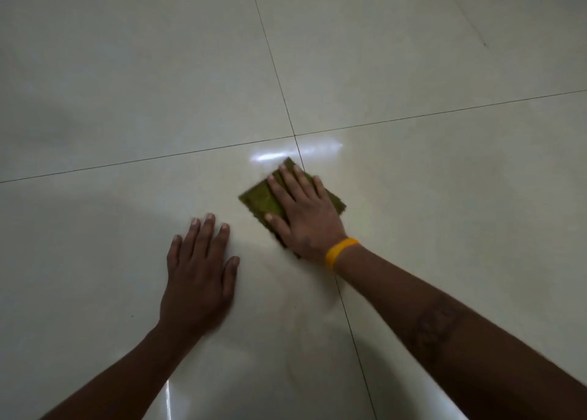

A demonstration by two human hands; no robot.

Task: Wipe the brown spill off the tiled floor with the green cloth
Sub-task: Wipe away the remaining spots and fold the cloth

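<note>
Glossy tiled floor (127, 86), right hand (305, 216) flat on green cloth (260, 199) (spill possibly faint)

- Left hand (198, 280), lower centre-left of the frame: palm down, fingers spread and straight, forearm running in from the bottom left.
- Right hand (305, 216), just right of centre: flat, palm down, fingers extended; yellow wristband (340, 252) on the wrist, forearm entering from the lower right.

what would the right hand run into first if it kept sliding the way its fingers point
Nothing solid: the right hand, flat on the green cloth, points up-left across bare tiled floor, crossing only the grout line.
</note>
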